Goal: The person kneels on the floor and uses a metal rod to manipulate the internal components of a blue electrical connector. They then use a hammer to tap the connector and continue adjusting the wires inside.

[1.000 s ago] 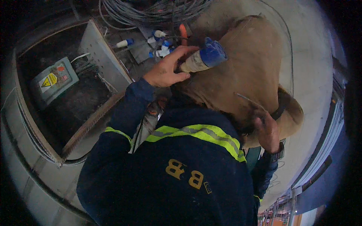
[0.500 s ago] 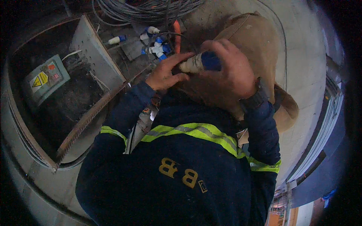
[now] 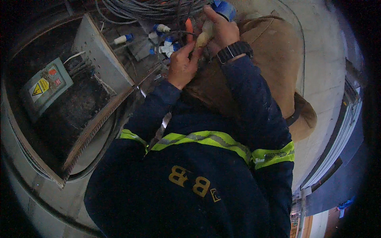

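Observation:
A blue-and-white industrial plug (image 3: 224,10) is held out ahead of me, its blue end pointing up and away. Around its body wrap the fingers of my right hand (image 3: 227,33), which wears a dark wristwatch. My left hand (image 3: 183,66) is closed, thumb and fingers pinching the pale, yellowish narrow end of the same plug. Just left of the plug lie more blue-and-white connectors (image 3: 168,47) on cables, and an orange-red tube-like piece (image 3: 189,28).
A coil of grey cable (image 3: 152,15) lies at the far side. To the left, a rusty-edged metal box (image 3: 95,51) holds a grey electrical enclosure (image 3: 49,85) with a yellow warning label. My bent knee in brown trousers (image 3: 268,59) is at right. Pale flooring (image 3: 323,47) lies beyond.
Both hands have moved; the right has carried the plug up and away, turning its blue end upward. The left has shifted right and now pinches the plug's narrow pale end.

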